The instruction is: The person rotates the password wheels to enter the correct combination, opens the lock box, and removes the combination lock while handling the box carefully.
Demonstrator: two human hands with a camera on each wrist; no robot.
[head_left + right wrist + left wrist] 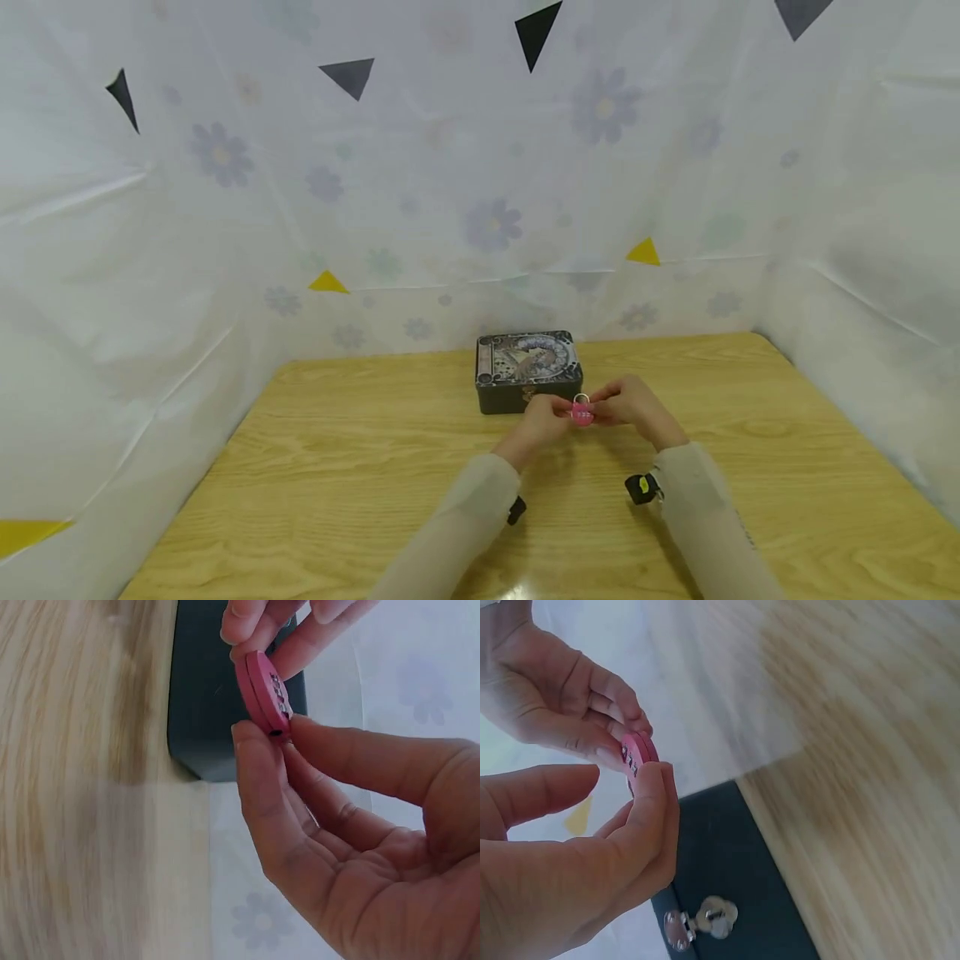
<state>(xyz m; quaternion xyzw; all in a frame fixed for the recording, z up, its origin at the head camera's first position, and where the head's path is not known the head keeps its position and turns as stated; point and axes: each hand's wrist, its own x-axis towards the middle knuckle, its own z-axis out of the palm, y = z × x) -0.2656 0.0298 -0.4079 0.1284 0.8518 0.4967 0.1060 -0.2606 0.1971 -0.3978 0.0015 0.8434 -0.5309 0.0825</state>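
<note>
A small pink combination padlock (pixel 582 414) with a silver shackle is held up between both hands, just in front of the dark box's right corner. My right hand (pixel 633 408) pinches one end of the padlock (pixel 264 694) between thumb and fingers. At its other end are the bent fingers of my left hand (pixel 546 418); the left wrist view shows that hand's thumb (pixel 555 791) standing off the padlock. The dark tin box (pixel 528 371) has a picture on its lid, which is down. On its front sits a metal clasp (pixel 714 916).
A wood-grain table (pixel 360 492) extends around the box and under both forearms. White flower-patterned sheeting (pixel 420 208) hangs behind and at both sides, with black, grey and yellow triangles on it. Each wrist carries a small dark camera (pixel 641 489).
</note>
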